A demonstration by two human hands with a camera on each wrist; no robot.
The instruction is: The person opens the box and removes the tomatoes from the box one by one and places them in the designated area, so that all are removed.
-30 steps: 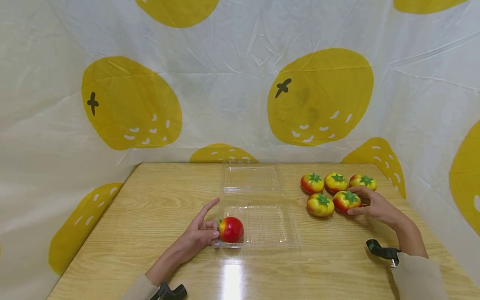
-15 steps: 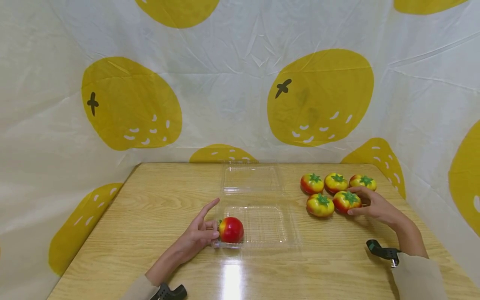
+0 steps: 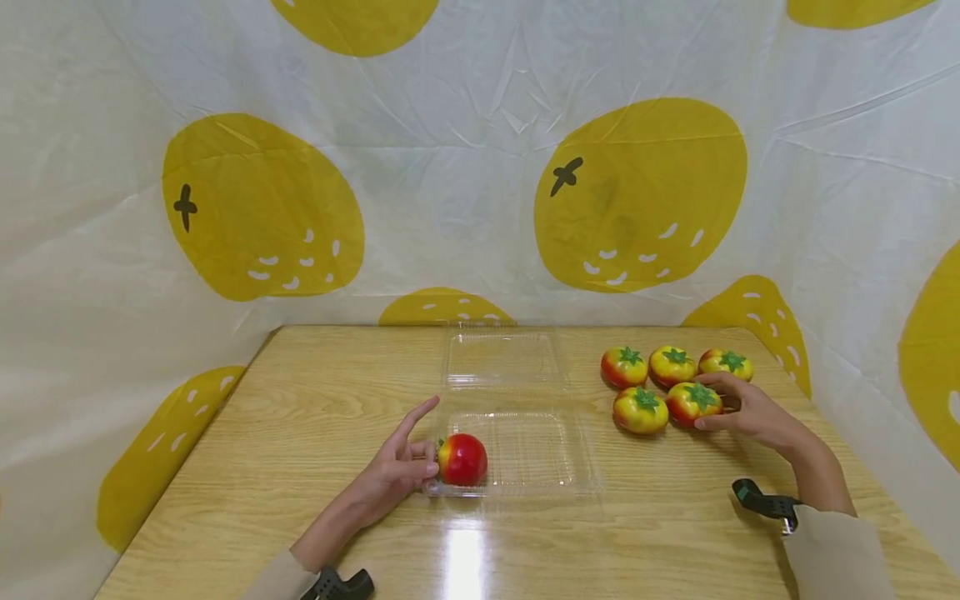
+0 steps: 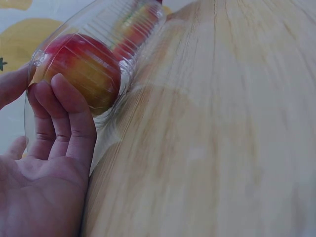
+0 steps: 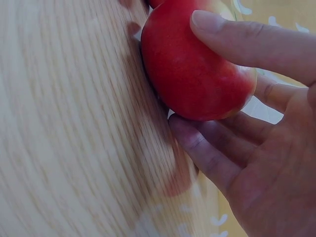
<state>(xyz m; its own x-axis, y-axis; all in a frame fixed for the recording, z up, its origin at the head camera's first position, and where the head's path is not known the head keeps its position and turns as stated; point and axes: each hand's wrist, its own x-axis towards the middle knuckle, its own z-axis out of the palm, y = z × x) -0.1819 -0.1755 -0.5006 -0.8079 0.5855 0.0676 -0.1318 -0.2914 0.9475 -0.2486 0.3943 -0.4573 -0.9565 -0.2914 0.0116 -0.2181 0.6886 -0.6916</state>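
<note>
A clear plastic clamshell container (image 3: 536, 450) lies unfolded on the table, its lid (image 3: 504, 358) toward the back wall. Inside, at the left end, a red-and-yellow tomato (image 3: 463, 460) lies on its side with its green leafy top to the left. My left hand (image 3: 386, 471) grips the container's left edge; in the left wrist view its fingertips (image 4: 61, 81) press the clear wall beside the tomato. My right hand (image 3: 753, 412) holds another tomato (image 3: 686, 407) at the right, thumb and fingers around its sides. The right wrist view shows this tomato's red underside (image 5: 192, 69) close to the tabletop.
Several more tomatoes stand close around the held one: one to its left (image 3: 641, 412) and a row behind (image 3: 672, 367). A patterned cloth (image 3: 450, 208) hangs behind the wooden table (image 3: 315, 400) and on both sides.
</note>
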